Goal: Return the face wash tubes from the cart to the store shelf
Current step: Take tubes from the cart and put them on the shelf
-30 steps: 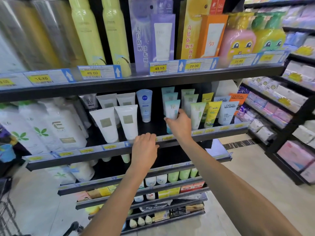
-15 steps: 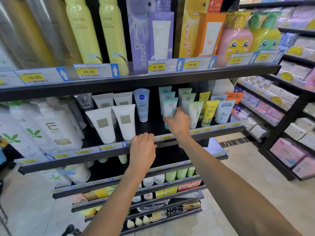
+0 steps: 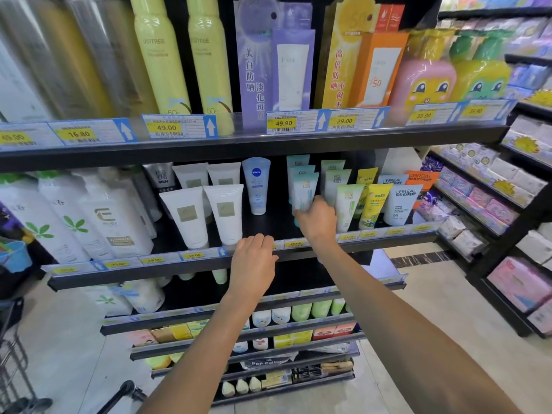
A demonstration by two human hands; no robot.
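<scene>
Store aisle flooring is showing pale beneath black shelving, with the cart (image 3: 12, 363) peeking in at lower left. Nearest, the left hand (image 3: 254, 264) is resting on the price-tag rail of the store shelf (image 3: 167, 265), fingers loosely curled and holding nothing. Just beyond, the right hand (image 3: 317, 218) is gripping the lower part of a teal face wash tube (image 3: 304, 189), which is standing upright on the shelf board, long axis vertical, flat crimped end pointing up, in front of two matching tubes. Beside it, green and yellow tubes (image 3: 360, 204) are leaning slightly.
</scene>
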